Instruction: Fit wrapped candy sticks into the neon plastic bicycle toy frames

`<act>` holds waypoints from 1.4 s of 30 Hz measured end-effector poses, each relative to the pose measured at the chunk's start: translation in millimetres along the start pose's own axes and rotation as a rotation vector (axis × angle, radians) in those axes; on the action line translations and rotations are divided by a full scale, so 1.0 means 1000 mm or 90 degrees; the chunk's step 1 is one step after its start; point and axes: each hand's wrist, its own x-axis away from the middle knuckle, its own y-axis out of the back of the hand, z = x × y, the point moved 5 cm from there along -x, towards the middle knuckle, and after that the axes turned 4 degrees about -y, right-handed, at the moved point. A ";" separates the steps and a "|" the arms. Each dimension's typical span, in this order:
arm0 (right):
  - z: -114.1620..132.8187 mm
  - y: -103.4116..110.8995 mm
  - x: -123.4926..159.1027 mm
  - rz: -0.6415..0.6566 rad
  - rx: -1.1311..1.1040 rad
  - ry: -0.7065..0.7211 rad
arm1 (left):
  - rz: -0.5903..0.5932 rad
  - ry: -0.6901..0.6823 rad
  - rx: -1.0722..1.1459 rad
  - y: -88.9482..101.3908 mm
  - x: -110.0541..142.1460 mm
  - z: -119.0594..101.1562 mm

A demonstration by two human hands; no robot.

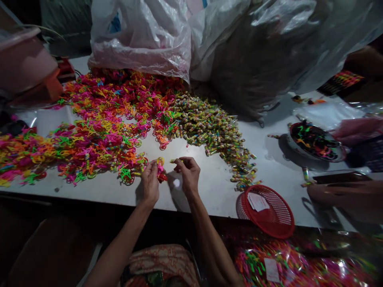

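Note:
Over the white table, my left hand (150, 182) is closed on a small plastic toy (160, 162) with yellow, pink and red parts. Facing it, my right hand (189, 172) pinches a small wrapped tube (172, 161) between thumb and fingertips. A narrow gap separates the toy from the tube. To the left and behind spreads a heap of bright plastic toy pieces (101, 135), in pink, orange, yellow and green. Right of it lies a pile of similar small wrapped tubes (209, 123), trailing towards the front edge.
A red mesh basket (285, 209) with paper slips stands at the table's front edge. Large plastic bags (143, 36) rise at the back. On the right sits a bowl (317, 141) of dark and coloured pieces, near another person's arm (344, 199). A pink tub (25, 59) is at far left.

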 end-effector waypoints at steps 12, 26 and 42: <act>-0.005 0.008 0.007 0.105 -0.095 -0.152 | 0.022 0.213 0.248 0.013 0.012 -0.018; -0.011 -0.010 0.020 0.171 -0.038 -0.156 | 0.000 0.080 0.279 0.016 0.006 -0.011; -0.007 -0.020 0.018 0.199 -0.003 -0.178 | 0.025 -0.002 0.118 0.033 0.001 -0.008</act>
